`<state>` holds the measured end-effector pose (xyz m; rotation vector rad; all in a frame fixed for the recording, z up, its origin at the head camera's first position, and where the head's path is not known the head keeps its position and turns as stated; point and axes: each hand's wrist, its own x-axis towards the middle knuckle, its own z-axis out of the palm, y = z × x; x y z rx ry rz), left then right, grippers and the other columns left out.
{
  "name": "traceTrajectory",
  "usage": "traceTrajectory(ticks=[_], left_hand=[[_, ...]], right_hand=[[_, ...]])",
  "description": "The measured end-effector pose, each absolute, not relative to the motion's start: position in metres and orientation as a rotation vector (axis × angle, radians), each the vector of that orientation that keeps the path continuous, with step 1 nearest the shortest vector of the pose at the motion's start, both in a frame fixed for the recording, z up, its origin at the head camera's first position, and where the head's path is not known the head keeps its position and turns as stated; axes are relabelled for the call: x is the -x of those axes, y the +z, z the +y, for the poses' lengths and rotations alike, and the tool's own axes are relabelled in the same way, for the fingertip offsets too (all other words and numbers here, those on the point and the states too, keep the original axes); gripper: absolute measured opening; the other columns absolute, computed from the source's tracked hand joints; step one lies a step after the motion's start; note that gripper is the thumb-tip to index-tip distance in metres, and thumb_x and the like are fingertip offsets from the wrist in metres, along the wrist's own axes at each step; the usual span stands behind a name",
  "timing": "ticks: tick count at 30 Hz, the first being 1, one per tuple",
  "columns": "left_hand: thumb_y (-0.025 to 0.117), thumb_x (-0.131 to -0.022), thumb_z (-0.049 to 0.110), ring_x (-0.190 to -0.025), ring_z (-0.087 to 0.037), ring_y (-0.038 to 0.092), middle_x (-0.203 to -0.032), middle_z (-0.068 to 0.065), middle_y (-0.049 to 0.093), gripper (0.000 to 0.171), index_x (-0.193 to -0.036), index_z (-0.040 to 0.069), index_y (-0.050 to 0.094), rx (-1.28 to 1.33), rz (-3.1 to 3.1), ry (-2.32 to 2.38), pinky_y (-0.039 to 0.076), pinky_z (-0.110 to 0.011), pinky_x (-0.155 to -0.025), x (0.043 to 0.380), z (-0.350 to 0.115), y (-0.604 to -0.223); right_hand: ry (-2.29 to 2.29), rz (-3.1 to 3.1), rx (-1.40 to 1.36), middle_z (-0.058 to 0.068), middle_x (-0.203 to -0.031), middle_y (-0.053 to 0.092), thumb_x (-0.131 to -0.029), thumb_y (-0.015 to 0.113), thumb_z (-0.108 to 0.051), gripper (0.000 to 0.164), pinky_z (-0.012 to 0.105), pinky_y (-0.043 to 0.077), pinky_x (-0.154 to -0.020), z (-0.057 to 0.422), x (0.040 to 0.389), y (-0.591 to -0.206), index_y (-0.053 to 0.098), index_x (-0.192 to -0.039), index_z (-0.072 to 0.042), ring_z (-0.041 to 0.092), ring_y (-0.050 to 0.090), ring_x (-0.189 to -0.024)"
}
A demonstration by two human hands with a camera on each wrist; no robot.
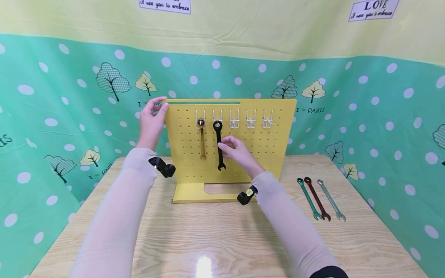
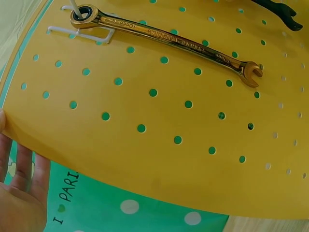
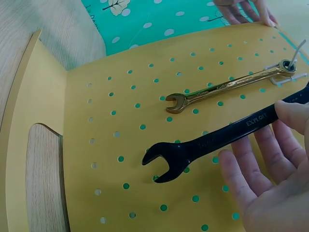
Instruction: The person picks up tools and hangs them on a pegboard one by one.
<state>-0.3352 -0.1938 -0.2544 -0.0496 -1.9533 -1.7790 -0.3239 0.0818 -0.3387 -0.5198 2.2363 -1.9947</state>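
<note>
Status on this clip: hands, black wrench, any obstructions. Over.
Left hand gripping yellow pegboard at upper corner. Right hand pinching black wrench, ring end at second hook from left; whether hooked, unclear. No obstruction visible; gold wrench hangs alongside.

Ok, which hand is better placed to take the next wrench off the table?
Probably the right hand: the three loose wrenches lie on its side of the table, though it must first release the black wrench. The left hand holds the pegboard at its top left corner.

Black wrench [image 3: 217, 137]: right hand [image 3: 277, 193] grips it. Gold wrench [image 3: 227, 87]: hangs on hook [image 3: 298, 50]. Yellow pegboard [image 3: 145, 193]: left hand [image 3: 244, 9] touches edge.
</note>
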Motion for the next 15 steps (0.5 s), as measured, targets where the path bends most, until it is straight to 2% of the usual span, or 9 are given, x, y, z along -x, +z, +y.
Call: traceTrajectory(ticks=[8,15], left_hand=[[0.061,-0.100,0.033,-0.106,-0.019,0.062,-0.124,-0.004,0.058,0.032,-0.131,0.026,0.063,0.032,-1.952,-1.799,0.056,-0.030,-0.090,0.334,-0.194,-0.253],[0.061,-0.100,0.033,-0.104,-0.018,0.062,-0.123,-0.004,0.057,0.033,-0.132,0.024,0.063,0.037,-1.952,-1.791,0.056,-0.032,-0.091,0.334,-0.192,-0.253]], right_hand=[[-1.999,2.242,0.521,0.014,-0.121,0.065,-0.101,0.064,-0.023,0.036,0.041,0.054,-0.097,0.084,0.322,-0.338,0.056,-0.129,-0.003,0.028,0.063,-0.108],[-1.929,2.264,0.611,0.012,-0.123,0.063,-0.099,0.066,-0.031,0.041,0.042,0.052,-0.099,0.096,0.317,-0.336,0.056,-0.130,-0.007,0.030,0.062,-0.113]])
